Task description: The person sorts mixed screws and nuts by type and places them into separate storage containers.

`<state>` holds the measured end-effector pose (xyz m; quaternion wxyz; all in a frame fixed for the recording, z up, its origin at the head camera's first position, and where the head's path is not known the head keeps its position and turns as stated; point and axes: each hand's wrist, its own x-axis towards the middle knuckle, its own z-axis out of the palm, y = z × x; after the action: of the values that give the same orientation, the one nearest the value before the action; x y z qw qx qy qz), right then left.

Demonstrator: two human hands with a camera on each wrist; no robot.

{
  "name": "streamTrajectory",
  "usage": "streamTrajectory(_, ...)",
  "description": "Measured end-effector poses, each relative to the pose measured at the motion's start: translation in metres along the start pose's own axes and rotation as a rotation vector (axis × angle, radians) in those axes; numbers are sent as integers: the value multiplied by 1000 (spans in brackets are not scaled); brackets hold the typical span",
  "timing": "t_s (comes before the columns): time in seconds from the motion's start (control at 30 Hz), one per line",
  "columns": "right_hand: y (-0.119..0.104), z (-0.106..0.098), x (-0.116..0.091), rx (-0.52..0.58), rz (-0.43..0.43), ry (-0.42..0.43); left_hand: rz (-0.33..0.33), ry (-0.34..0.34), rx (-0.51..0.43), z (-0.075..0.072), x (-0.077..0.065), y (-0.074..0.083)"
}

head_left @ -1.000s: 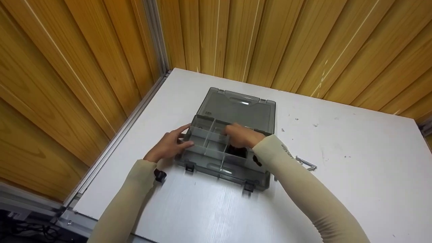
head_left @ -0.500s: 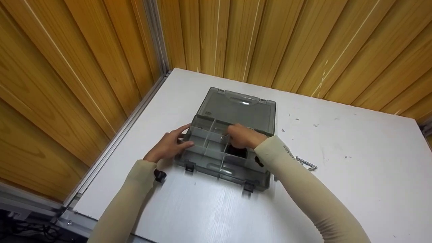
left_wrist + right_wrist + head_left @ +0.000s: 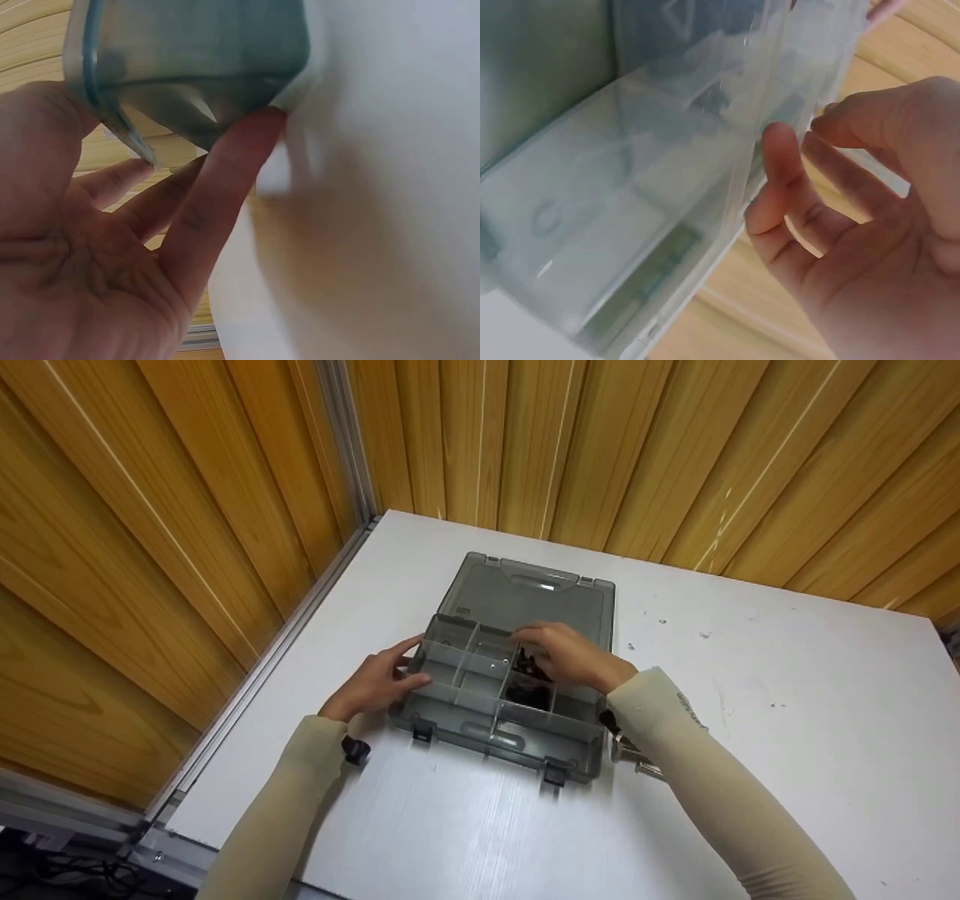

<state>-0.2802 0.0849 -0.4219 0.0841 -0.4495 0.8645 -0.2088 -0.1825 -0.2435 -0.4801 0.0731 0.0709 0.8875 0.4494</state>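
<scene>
Drawn rightward since half a second ago, a person's right hand (image 3: 574, 658) uncovers small dark pieces (image 3: 524, 663) in a back compartment of a divided gray box (image 3: 517, 741). At left, the left hand (image 3: 373, 684) grips the box's left side. The box lies open on a white table (image 3: 420, 825), its lid (image 3: 559, 607) flat behind it. Two tiny shiny bits (image 3: 505, 661) show mid-box; black contents (image 3: 529, 695) sit just in front of the dark pieces. Above those pieces the right hand is relaxed, fingers lightly bent, nothing visibly held. Metal parts (image 3: 625, 751) lie at far right beside the box, partly hidden by a sleeve (image 3: 697, 757).
</scene>
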Motion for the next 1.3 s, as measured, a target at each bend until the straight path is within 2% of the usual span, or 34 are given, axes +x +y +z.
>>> streamTrajectory(0.17,14,-16,-28,-21,-30,133,-12,0,-8,-1,-1,-1)
streamTrajectory(0.37,32,-27,-65,-12,26,173,3,1,2,-3,-3,-3)
streamTrajectory(0.73,59,-20,-118,-7,152,140,20,0,20,-4,-4,-5)
streamTrajectory(1.03,76,-15,-159,16,254,61,29,-7,27,-2,-1,-2)
streamTrajectory(1.3,87,-12,-183,6,362,51,31,-20,30,-2,1,-1)
